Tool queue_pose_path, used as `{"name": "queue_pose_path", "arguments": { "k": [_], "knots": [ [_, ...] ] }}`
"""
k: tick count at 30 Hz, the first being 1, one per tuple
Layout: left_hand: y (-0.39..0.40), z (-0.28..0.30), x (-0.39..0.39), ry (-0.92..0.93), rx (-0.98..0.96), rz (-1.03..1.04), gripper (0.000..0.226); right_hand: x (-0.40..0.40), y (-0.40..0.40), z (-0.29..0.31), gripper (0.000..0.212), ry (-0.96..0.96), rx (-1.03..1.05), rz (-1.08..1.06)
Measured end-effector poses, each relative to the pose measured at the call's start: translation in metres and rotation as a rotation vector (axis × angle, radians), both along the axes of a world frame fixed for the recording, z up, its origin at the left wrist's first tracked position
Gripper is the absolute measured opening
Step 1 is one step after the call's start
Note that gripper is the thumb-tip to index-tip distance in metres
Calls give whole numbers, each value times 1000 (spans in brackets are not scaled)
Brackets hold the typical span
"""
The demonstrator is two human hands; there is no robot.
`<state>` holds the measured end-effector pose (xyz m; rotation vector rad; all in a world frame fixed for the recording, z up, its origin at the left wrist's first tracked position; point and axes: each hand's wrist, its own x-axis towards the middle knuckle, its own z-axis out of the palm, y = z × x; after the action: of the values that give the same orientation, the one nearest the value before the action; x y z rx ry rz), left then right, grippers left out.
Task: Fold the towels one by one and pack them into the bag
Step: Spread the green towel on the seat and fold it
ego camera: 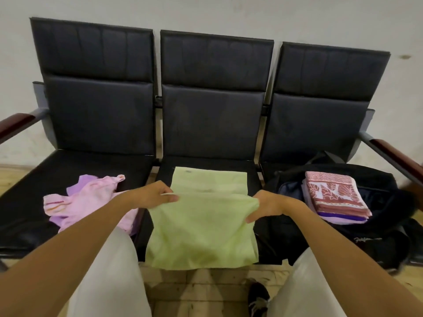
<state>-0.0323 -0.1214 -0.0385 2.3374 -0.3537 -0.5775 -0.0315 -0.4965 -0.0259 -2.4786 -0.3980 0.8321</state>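
Hands grip one pale green towel (201, 227) on the middle of three black seats (96, 124): the left hand (151, 195) pinches its left edge with curled fingers, the right hand (265, 207) clutches its right corner, and the near half hangs over the seat's front edge. One crumpled heap of pink and lilac towels (87, 200) lies on the left seat. One black bag (357, 223) sits open on the right seat, holding one stack of folded towels (334, 197), a red-and-white patterned one on top.
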Motion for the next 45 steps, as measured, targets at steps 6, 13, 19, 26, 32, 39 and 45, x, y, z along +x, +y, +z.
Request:
{"name": "queue_pose_path", "arguments": {
  "k": [6,13,19,26,32,39,45],
  "knots": [
    [-3,-29,7,-80,-115,67,58,-1,-5,-23,44,8,138,-128],
    [8,-82,19,-192,-126,295,32,21,-12,-76,32,-237,237,-312],
    [16,-92,54,-432,67,258,32,54,-7,-94,17,-346,125,-278],
    [9,-90,83,-381,211,291,30,88,0,-106,23,-434,-66,-273],
    [12,-96,105,-303,234,259,27,109,9,-111,25,-484,-177,-283],
    [9,-100,129,-311,189,219,24,128,17,-112,23,-494,-203,-284],
    [-5,-112,141,-255,238,103,30,141,16,-127,11,-396,-348,-220]
  ]
}}
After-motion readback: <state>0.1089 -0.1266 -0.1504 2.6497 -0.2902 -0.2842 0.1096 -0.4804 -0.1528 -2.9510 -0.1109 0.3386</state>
